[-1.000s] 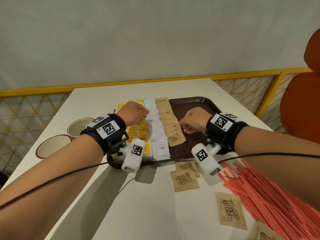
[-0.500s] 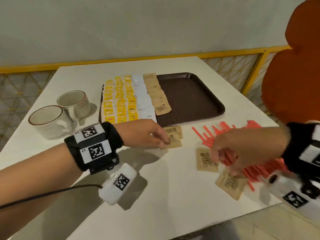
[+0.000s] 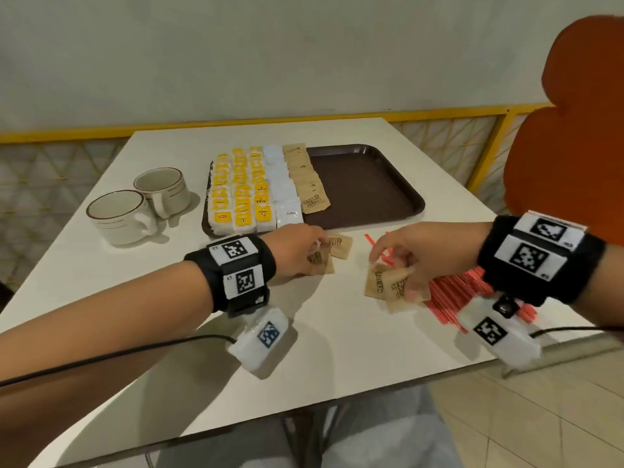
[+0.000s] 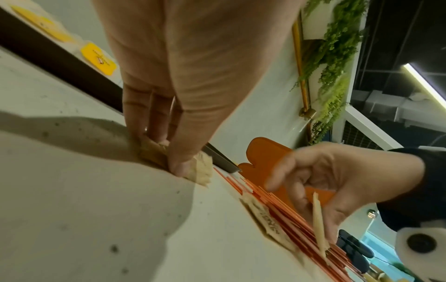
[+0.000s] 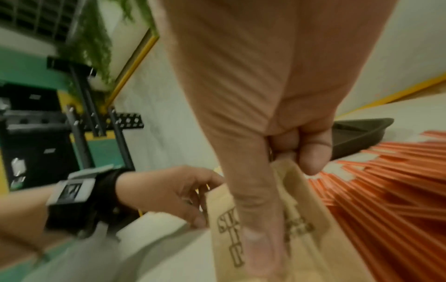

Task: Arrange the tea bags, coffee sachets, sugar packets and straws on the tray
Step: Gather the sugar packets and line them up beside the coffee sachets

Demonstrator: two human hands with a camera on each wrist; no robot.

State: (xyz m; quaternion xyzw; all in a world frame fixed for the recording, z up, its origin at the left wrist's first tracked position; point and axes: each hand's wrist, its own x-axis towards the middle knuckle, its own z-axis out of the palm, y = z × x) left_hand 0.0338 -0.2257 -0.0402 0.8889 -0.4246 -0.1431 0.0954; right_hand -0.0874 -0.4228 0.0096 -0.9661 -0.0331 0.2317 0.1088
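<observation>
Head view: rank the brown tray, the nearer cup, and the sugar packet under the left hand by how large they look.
1. Brown tray, by far the largest.
2. Nearer cup.
3. Sugar packet under the left hand, smallest, though partly covered by fingers and nearer the camera.

The left hand (image 3: 297, 249) covers part of the two sugar packets (image 3: 339, 246) under its fingers, so the grip is unclear. Straws (image 3: 452, 292) lie partly hidden beneath the right hand (image 3: 418, 258) and wrist. The right wrist view is blurred; packet print (image 5: 231, 225) is unreadable. A chair (image 3: 574, 130) is cut off at the edge.
</observation>
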